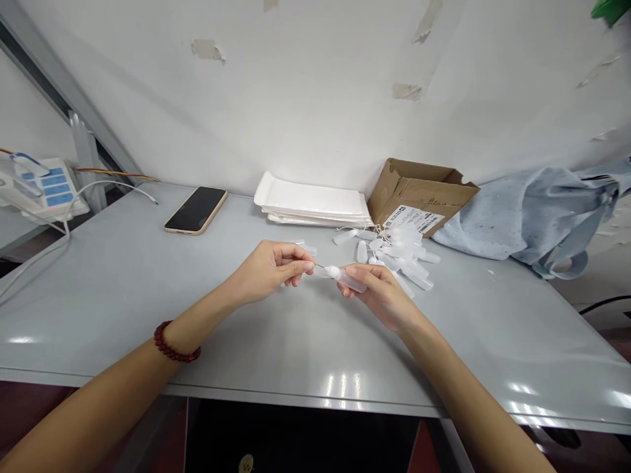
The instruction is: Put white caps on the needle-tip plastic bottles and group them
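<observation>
1. The right hand (382, 295) is closed around the body of a small clear plastic bottle (351, 280). It holds the bottle just above the table (123, 289), near the middle of its width.
2. The bottle lies almost level, with its thin metal needle (320, 267) pointing left.
3. The left hand (269, 269) has its fingers curled. Its thumb and forefinger are pinched together at the needle's left end. I cannot tell whether something small, such as a cap, sits between them.
4. The two hands are close together, joined only through the bottle and needle. Both forearms reach in from the near edge.
5. A dark red bead bracelet (173, 346) circles the left wrist.
6. Just beyond the right hand is a loose pile of similar clear bottles (401, 256), lying on their sides.
7. Behind that pile, against the wall, an open cardboard box (419, 190) rests tilted, with a white label on its front.
8. Left of the box, touching or nearly touching it, is a flat stack of white trays (310, 202).
9. Further left a phone (196, 209) lies on the table with its dark screen up.
10. At the far left edge is a white device with blue buttons (49, 190), and a white cable (118, 186) runs onto the table.
11. On the right, a pale blue fabric bag (532, 217) is slumped on the table beside the box.
</observation>
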`<state>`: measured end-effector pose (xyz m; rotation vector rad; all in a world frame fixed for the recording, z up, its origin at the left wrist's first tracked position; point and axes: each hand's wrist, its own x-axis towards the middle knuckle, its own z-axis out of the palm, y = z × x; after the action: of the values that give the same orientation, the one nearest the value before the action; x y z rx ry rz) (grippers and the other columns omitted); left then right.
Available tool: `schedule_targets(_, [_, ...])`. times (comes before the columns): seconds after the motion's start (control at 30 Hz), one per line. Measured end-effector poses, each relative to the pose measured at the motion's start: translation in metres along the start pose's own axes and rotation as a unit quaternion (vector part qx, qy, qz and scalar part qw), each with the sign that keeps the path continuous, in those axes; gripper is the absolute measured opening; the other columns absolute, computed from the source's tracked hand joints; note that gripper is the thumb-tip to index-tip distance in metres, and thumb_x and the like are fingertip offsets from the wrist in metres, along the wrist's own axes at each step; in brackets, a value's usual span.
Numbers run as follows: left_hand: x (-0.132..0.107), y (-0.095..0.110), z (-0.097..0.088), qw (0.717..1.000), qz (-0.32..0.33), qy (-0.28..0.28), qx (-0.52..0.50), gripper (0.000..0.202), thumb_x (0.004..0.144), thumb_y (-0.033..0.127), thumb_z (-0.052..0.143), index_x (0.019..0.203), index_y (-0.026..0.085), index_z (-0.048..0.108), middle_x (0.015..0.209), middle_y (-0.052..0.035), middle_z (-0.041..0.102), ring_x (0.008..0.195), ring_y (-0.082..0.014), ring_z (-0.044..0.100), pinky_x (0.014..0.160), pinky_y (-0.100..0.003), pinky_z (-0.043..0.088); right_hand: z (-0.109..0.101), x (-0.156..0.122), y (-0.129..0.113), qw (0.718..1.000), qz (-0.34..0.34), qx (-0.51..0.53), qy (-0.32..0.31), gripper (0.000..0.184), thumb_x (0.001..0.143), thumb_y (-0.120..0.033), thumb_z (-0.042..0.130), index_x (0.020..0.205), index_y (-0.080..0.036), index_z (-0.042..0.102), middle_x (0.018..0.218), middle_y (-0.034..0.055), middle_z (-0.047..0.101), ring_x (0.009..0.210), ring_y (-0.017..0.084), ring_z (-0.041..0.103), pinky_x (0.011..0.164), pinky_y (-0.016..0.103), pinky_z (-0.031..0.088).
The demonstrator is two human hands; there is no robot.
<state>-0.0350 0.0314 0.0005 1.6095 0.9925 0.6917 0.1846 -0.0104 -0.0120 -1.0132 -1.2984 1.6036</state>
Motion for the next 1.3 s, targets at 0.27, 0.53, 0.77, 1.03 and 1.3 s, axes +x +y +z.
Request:
schedule_targets(0.27, [-0.0008, 0.0005, 0.0006, 0.999, 0.014, -0.011, -0.027, 0.022, 0.084, 0.038, 0.061, 0.080, 0.016, 0.067, 0.058, 0.0018, 0.055, 0.056, -0.0093, 0.049, 0.056, -0.023, 0.038, 0.0014, 0.0002, 0.0009, 0.999, -0.016, -0.031, 0.006, 0.031, 0.088, -0.038, 0.053, 0.069, -0.016, 0.063, 0.065, 0.0021, 0.054, 0.064, 0.013, 0.044, 0.065, 0.029, 0.036])
schedule_targets(0.53, [-0.0016, 0.0035, 0.0003, 0.999, 0.017, -0.018, -0.025, 0.024, 0.084, 0.038, 0.061, 0.078, 0.015, 0.066, 0.057, 0.0022, 0.054, 0.056, -0.0095, 0.048, 0.057, -0.024, 0.038, 0.0027, 0.0004, 0.0006, 0.998, -0.014, -0.050, 0.020, 0.030, 0.087, -0.039, 0.053, 0.070, -0.017, 0.064, 0.068, 0.0029, 0.057, 0.066, 0.014, 0.045, 0.070, 0.030, 0.037])
schedule_targets(0.77, [-0.0013, 0.0021, 0.0008, 0.999, 0.016, -0.020, -0.029, 0.024, 0.084, 0.038, 0.061, 0.079, 0.016, 0.065, 0.060, 0.0013, 0.056, 0.057, -0.0101, 0.049, 0.058, -0.024, 0.038, 0.0018, 0.0005, 0.0025, 0.997, -0.017, -0.069, 0.019, 0.031, 0.089, -0.039, 0.051, 0.074, -0.016, 0.066, 0.070, 0.0033, 0.057, 0.067, 0.014, 0.045, 0.070, 0.029, 0.037])
schedule_targets(1.03, [-0.0023, 0.0050, 0.0019, 0.999, 0.014, -0.019, -0.039, 0.023, 0.083, 0.037, 0.060, 0.078, 0.015, 0.065, 0.062, 0.0009, 0.056, 0.057, -0.0106, 0.049, 0.056, -0.025, 0.039, 0.0037, -0.0001, 0.0003, 0.996, -0.020, -0.080, 0.031, 0.034, 0.088, -0.041, 0.051, 0.066, -0.017, 0.062, 0.069, 0.0035, 0.057, 0.067, 0.014, 0.045, 0.070, 0.030, 0.037])
schedule_targets(1.3, [-0.0018, 0.0019, 0.0017, 0.999, 0.015, -0.019, -0.043, 0.024, 0.084, 0.039, 0.060, 0.080, 0.015, 0.065, 0.069, -0.0014, 0.059, 0.058, -0.0101, 0.048, 0.057, -0.025, 0.039, 0.0026, -0.0004, 0.0022, 0.997, -0.026, -0.067, 0.031, 0.030, 0.088, -0.038, 0.053, 0.070, -0.017, 0.064, 0.067, 0.0022, 0.057, 0.067, 0.014, 0.045, 0.069, 0.029, 0.036])
